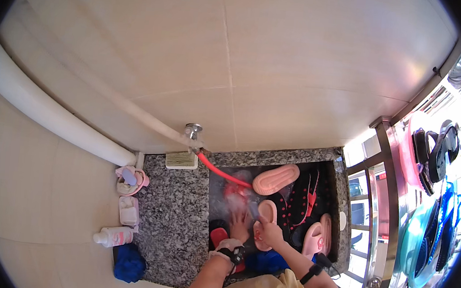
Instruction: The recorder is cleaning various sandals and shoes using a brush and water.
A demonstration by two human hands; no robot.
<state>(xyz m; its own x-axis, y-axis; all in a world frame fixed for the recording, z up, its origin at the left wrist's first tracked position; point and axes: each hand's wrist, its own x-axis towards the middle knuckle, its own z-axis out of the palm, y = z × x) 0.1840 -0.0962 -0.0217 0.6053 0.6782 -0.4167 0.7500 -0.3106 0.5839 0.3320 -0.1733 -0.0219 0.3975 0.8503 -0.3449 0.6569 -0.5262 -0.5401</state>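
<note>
My right hand [271,233] grips a small greyish tool [254,210], possibly a brush, beside a pink slipper [268,211] in a stone sink [341,246]. The slipper's front part lies under or against the hand. To its left, my left hand [239,226] reaches into the sink with fingers spread. A whitish blur covers its fingertips and part of a red object [238,190], whose kind is unclear. Overhead runs a red hose [222,172] from the wall tap [193,131]. Near the left wrist lies a black and red slipper [218,236].
The sink also holds a pink slipper sole-up [276,179], black polka-dot footwear [302,197], pink slippers [317,238] and something blue [266,262]. A scrub brush [181,160], white bottle [113,236] and blue mesh puff [130,263] edge the granite counter [172,221]. Metal railing [389,190] stands right.
</note>
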